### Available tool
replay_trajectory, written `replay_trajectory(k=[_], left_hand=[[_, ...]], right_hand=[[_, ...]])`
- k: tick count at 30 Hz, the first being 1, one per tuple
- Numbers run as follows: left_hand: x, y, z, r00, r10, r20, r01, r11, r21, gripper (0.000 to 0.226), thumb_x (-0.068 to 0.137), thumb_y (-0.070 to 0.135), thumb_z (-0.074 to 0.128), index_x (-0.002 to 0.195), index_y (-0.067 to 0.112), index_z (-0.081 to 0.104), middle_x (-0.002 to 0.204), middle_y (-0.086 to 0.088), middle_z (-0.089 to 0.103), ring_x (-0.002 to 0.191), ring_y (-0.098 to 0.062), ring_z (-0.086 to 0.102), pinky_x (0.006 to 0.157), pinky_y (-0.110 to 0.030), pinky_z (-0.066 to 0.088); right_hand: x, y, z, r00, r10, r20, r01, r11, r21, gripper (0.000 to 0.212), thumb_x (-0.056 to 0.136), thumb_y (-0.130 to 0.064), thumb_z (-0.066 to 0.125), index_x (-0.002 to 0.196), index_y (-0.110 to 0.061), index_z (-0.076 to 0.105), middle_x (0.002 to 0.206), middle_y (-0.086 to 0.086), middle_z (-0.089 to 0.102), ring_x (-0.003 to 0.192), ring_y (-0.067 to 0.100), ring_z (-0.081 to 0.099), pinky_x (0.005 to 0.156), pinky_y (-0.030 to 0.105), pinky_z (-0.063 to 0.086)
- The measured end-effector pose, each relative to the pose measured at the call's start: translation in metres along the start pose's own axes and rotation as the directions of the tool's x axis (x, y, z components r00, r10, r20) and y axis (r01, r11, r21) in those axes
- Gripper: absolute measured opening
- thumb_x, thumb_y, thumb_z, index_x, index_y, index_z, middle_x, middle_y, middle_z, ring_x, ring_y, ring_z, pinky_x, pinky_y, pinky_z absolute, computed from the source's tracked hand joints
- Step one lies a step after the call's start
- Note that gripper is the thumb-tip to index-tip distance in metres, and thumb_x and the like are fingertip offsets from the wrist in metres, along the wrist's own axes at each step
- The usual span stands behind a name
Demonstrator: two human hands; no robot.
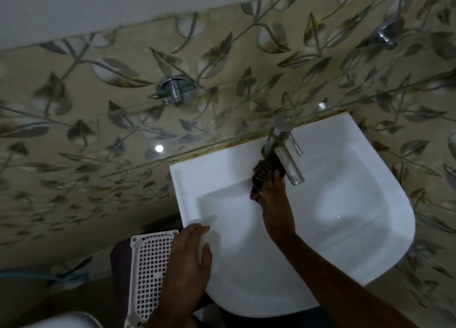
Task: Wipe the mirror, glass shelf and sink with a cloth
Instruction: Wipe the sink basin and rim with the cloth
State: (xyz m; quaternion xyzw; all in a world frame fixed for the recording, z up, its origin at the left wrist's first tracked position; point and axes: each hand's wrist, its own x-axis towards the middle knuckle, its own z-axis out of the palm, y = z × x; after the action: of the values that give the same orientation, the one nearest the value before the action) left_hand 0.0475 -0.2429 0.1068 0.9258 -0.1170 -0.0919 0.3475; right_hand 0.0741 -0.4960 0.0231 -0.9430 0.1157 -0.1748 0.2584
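1. Right of centre in the frame, the right hand has its fingers closed around a dark ribbed cloth, pressed on the sink ledge at the foot of the tap
2. Lower centre, the left hand lies flat and open on the sink's near-left rim, gripping nothing; it looks like a brace
3. Cloth's long axis runs from the fingers up toward the tap base, so the right hand is the working one, and the tap spout sits just right of it, touching or nearly so; I cannot tell which
4. Open room: the basin spreads right and down from the cloth, bare and clear for wider strokes
5. Edges to mind: the glass shelf crosses the frame diagonally above the sink's back edge, close over the tap top; a white grid basket stands just left of the left hand
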Motion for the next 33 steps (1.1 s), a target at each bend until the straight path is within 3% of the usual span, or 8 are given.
replay_trajectory(k=[3,7,11,14,21,24,28,33], left_hand=[[0.001,0.001,-0.008,1.0,0.002,-0.012,-0.002,1.0,0.0,0.038,0.09,0.03,0.05,0.125,0.022,0.063,0.136,-0.001,0.056,0.126,-0.009,0.043,0.113,-0.017,0.023],[-0.004,-0.006,-0.019,0.999,-0.032,-0.021,0.031,0.999,-0.029,0.048,0.09,0.039,0.04,0.127,0.019,0.062,0.136,-0.001,0.056,0.127,-0.015,0.047,0.114,-0.019,0.026],[-0.014,-0.014,-0.029,0.999,-0.04,-0.025,0.037,0.995,-0.093,0.039,0.093,0.032,0.045,0.129,0.027,0.06,0.133,0.009,0.057,0.125,-0.012,0.051,0.112,-0.035,0.039],[-0.022,-0.015,-0.03,0.996,-0.069,-0.053,0.062,0.99,-0.123,0.033,0.094,0.038,0.041,0.123,0.037,0.056,0.123,0.021,0.055,0.116,-0.003,0.049,0.105,-0.018,0.033],[-0.037,-0.018,-0.037,0.978,-0.197,-0.071,0.182,0.967,-0.178,0.035,0.095,0.007,0.057,0.128,0.018,0.059,0.121,0.009,0.055,0.113,-0.009,0.049,0.1,-0.026,0.034],[-0.041,-0.027,-0.036,0.983,-0.173,-0.061,0.16,0.971,-0.18,0.035,0.093,0.007,0.058,0.127,0.018,0.06,0.119,0.003,0.06,0.106,-0.017,0.056,0.098,-0.036,0.046],[-0.047,-0.028,-0.032,0.993,-0.115,-0.029,0.108,0.978,-0.176,0.036,0.092,0.006,0.06,0.12,0.027,0.06,0.112,0.007,0.059,0.099,-0.021,0.059,0.092,-0.045,0.052],[-0.058,-0.033,-0.027,0.995,-0.095,0.014,0.096,0.986,-0.14,0.051,0.091,0.01,0.063,0.14,0.018,0.048,0.132,-0.001,0.054,0.123,-0.018,0.048,0.111,-0.037,0.038]], right_hand=[[0.028,-0.026,0.012,0.986,-0.155,0.069,0.16,0.984,-0.073,0.082,0.074,-0.005,0.079,0.145,-0.002,0.039,0.151,0.019,0.041,0.148,0.024,0.021,0.113,0.047,0.034],[0.074,-0.055,0.022,0.998,-0.017,0.054,0.024,0.992,-0.127,0.046,0.093,-0.015,0.051,0.134,0.005,0.053,0.14,0.021,0.055,0.138,0.034,0.044,0.116,0.046,0.033],[0.057,-0.095,0.041,0.992,-0.069,0.106,0.075,0.996,-0.045,0.051,0.099,-0.027,0.045,0.138,0.004,0.05,0.144,0.021,0.05,0.14,0.034,0.041,0.117,0.046,0.029],[0.02,-0.135,0.069,0.944,-0.273,0.187,0.256,0.96,0.112,0.052,0.088,-0.009,0.063,0.138,0.0,0.051,0.145,0.016,0.05,0.14,0.032,0.04,0.116,0.045,0.03],[-0.05,-0.139,0.036,0.932,-0.241,0.27,0.142,0.929,0.342,0.047,0.104,-0.018,0.031,0.147,-0.004,0.04,0.157,0.007,0.033,0.15,0.018,0.019,0.123,0.034,0.012],[-0.096,-0.132,0.007,0.91,-0.199,0.363,0.06,0.931,0.361,0.046,0.102,-0.009,0.041,0.148,-0.005,0.039,0.158,0.011,0.033,0.15,0.012,0.014,0.121,0.026,0.013],[-0.138,-0.117,-0.024,0.897,-0.262,0.356,0.127,0.924,0.36,0.047,0.106,-0.034,0.035,0.138,-0.003,0.049,0.145,0.018,0.046,0.135,0.026,0.038,0.115,0.03,0.017],[-0.119,-0.125,-0.016,0.86,-0.246,0.446,0.153,0.96,0.235,0.055,0.101,-0.02,0.035,0.155,-0.024,0.023,0.164,-0.009,0.015,0.151,0.008,0.01,0.123,0.038,0.017]])
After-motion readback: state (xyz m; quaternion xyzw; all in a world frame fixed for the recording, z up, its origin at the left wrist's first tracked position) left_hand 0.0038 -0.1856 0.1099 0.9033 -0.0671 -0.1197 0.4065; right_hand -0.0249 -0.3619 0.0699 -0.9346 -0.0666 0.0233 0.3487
